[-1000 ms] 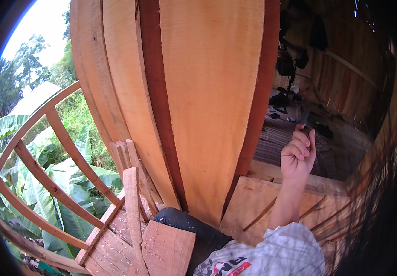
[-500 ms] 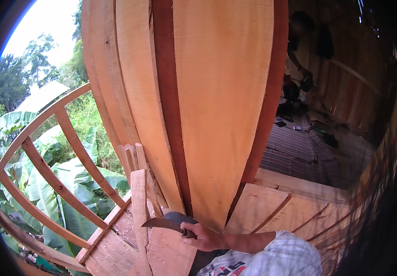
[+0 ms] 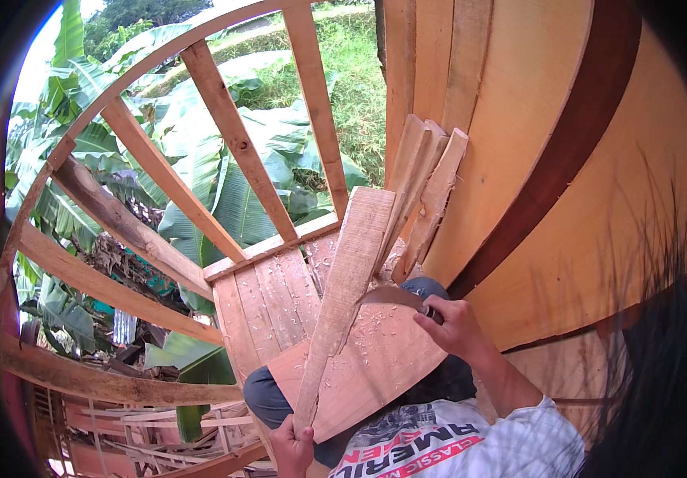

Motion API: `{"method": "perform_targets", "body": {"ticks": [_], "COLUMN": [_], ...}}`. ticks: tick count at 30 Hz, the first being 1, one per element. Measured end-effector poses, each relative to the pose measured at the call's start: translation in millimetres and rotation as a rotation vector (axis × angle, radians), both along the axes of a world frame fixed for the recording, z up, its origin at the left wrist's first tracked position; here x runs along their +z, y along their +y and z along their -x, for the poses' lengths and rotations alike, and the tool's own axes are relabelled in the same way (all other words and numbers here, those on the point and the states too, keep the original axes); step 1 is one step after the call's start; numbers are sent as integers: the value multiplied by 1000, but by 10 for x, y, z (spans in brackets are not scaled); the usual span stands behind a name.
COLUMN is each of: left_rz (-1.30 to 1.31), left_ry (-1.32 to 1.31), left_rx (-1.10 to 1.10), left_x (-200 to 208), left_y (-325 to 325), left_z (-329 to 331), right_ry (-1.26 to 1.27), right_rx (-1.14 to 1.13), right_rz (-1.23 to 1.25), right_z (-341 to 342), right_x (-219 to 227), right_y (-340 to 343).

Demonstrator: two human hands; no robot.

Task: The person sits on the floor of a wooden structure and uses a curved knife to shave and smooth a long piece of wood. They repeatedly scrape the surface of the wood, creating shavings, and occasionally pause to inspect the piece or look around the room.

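My right hand (image 3: 451, 325) is closed round the dark handle of a curved knife (image 3: 391, 297). The tip of its broad blade is at the edge of a long, rough wooden piece (image 3: 351, 255). At the near, narrow end of that piece, my left hand (image 3: 291, 448) grips it, thumb on top. The wooden piece slants away from me across a flat board (image 3: 391, 358) that lies over my knees. Its cut right edge looks stepped and splintered. Small wood shavings are scattered on the board.
Several wooden sticks (image 3: 431, 175) lean against the plank wall (image 3: 518, 143) ahead on the right. A wooden railing (image 3: 236, 139) curves round the left, with banana leaves (image 3: 224, 191) beyond it. Shavings lie on the plank floor (image 3: 268, 299).
My view has swung left and down, so the dim room on the right is out of sight. My left hand has come into view on the wooden piece; the knife stays in my right hand.
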State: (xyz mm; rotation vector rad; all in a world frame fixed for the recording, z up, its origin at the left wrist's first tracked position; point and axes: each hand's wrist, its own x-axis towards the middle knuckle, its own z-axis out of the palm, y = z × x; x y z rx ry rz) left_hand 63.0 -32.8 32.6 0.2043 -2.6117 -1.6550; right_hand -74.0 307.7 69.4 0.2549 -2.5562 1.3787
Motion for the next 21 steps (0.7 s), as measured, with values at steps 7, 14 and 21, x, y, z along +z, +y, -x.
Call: {"method": "perform_targets", "body": {"ticks": [7,14,21], "left_rz": [113,337,280], "left_ry": [-60,-27,-405], "left_rx": [44,-27,-233], "left_x": [-8,17,281], "left_y": [-66,194,283], "left_z": [51,296,656], "right_ry": [-75,-359,-566], "right_rx": [121,71,197], "right_rz": [218,1127,1195], "right_z": [146,542,710], "right_x": [-115,-100,-103], "right_y": [-245,-668,-622]}}
